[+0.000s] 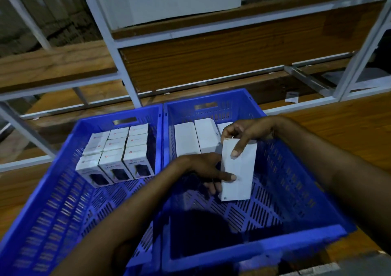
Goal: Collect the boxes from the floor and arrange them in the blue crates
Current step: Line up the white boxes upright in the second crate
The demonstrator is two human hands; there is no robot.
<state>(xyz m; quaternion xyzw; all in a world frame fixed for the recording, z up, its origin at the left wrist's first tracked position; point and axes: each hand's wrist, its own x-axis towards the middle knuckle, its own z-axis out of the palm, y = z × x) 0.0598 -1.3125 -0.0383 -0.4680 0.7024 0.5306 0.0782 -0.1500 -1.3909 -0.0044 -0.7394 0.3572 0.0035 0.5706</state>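
Note:
Two blue perforated crates stand side by side: the left crate and the right crate. Inside the left one, several printed white boxes stand packed in rows at the far end. A few plain white boxes lie against the right crate's far wall. Both hands hold one long white box above the right crate's floor. My left hand grips its left edge, thumb on top. My right hand holds its far end from above.
A white metal shelf frame with wooden boards rises behind the crates. Wooden flooring lies to the right. A small white card sits on the floor under the shelf at the right. A large white carton rests on an upper shelf.

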